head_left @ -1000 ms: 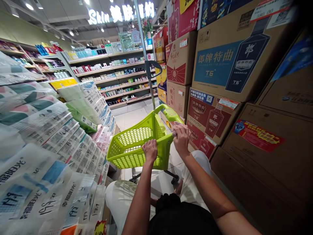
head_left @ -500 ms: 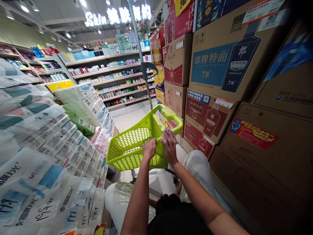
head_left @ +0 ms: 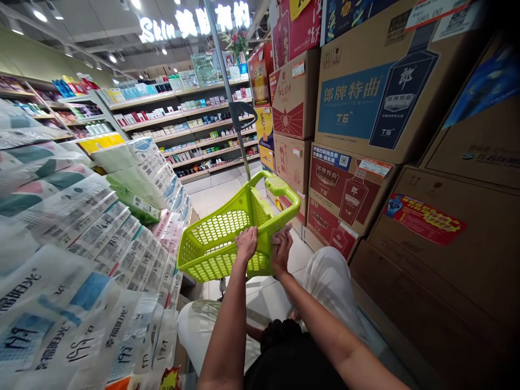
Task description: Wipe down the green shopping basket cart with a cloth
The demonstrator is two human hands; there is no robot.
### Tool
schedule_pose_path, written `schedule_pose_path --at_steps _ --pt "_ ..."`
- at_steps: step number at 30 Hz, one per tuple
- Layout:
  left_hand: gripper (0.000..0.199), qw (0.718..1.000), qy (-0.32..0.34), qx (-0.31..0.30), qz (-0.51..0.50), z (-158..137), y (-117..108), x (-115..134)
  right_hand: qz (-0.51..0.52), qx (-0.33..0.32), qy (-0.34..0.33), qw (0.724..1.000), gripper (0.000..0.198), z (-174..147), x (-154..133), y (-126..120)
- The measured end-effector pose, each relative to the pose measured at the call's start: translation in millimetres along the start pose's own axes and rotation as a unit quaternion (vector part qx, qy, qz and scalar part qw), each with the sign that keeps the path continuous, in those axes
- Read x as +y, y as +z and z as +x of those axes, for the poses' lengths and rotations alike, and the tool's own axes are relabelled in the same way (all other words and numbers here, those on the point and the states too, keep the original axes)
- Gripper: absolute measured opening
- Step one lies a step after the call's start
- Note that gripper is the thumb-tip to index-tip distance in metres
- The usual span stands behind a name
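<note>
A lime-green shopping cart (head_left: pixel 215 227) with a lattice basket stands right in front of me, its handle raised on the right side. My left hand (head_left: pixel 247 244) is closed over the near rim of the basket. My right hand (head_left: pixel 281 254) is curled around a crumpled, pale greyish cloth (head_left: pixel 280 235) and presses it against the basket's outer side, just below the handle. Parts of the cloth are hidden by the fingers.
Stacked white tissue packs (head_left: pixel 122 238) crowd the left side. Liquor cartons (head_left: pixel 353 97) rise close on the right. A grey metal pole (head_left: pixel 221 54) stands behind the cart. Shelves of boxed products (head_left: pixel 187 127) line the back, across a tiled floor (head_left: pixel 213 197).
My right hand with the cloth has slid down from the upper rim near the handle onto the basket's side. My left hand stays on the rim.
</note>
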State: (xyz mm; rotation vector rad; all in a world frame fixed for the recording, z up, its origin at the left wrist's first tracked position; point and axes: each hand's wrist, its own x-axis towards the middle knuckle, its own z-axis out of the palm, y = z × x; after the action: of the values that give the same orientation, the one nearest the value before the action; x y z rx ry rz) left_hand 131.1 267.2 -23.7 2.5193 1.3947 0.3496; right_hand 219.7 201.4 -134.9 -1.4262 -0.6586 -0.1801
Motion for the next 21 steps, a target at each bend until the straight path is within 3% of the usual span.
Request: schedule_pose_path --at_steps 3,8,15,21 --pt "0.046 1.000 -0.002 0.000 0.002 0 -2 -1 0.014 -0.003 0.036 0.999 0.019 -9 6 5" --pt "0.046 1.000 -0.009 -0.001 0.005 0 -5 -2 0.025 0.030 0.023 0.999 0.020 9 -4 12" --pt "0.045 1.000 -0.016 0.004 0.004 -2 -7 -3 0.041 -0.019 0.079 0.996 0.004 -17 15 14" --pt "0.045 1.000 -0.015 0.006 0.004 -2 -6 -5 0.020 0.001 0.065 0.998 0.053 -17 -1 28"
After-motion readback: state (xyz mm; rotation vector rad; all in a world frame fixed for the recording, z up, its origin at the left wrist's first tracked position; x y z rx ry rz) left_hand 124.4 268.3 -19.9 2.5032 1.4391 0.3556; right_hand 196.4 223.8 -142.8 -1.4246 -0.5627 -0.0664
